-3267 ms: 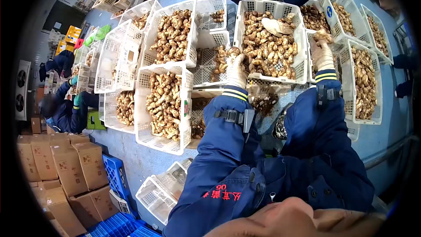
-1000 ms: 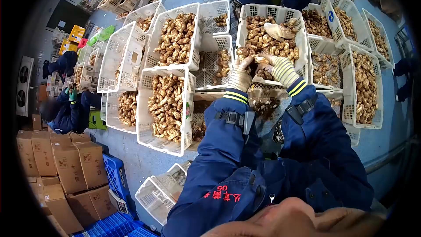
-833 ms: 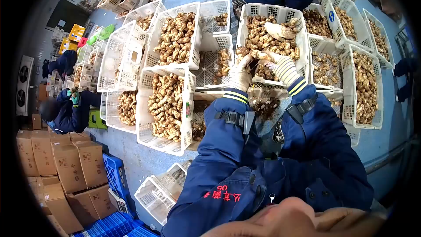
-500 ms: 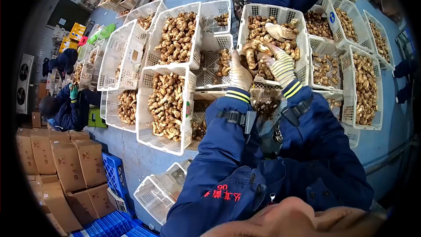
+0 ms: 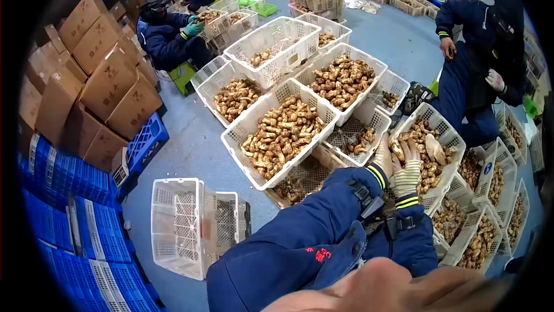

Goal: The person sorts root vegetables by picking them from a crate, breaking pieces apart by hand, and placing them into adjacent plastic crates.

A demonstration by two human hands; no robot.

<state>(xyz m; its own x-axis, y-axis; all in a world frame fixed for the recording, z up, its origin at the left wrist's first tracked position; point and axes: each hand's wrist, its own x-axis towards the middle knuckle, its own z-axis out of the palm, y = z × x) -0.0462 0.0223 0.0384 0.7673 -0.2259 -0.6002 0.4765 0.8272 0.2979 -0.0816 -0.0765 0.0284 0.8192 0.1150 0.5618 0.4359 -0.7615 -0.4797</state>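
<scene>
A white perforated basket [image 5: 456, 133] full of brown and cream mushrooms [image 5: 428, 178] stands in front of me. My left hand [image 5: 383, 156], in a pale glove, is at its near-left rim with the fingers stretched out. Just right of it, my right hand [image 5: 407, 174], in a yellow-striped glove, has its fingers bent over a mushroom [image 5: 397, 149] at the heap's left side. The hand hides part of that mushroom. A larger pale piece [image 5: 434, 148] lies on the heap; I cannot tell what it is.
More mushroom baskets stand left, including a full one [image 5: 332, 117], and others at right [image 5: 497, 182]. Stacked white baskets [image 5: 176, 228] sit on the floor. Blue crates [image 5: 95, 228] and cartons [image 5: 107, 90] line the left. A person [image 5: 482, 64] sits across; another [image 5: 167, 38] works at far left.
My view has swung left, so the baskets and hands now appear farther right and lower, and the seated person across shows more fully. My hands stay at the same basket.
</scene>
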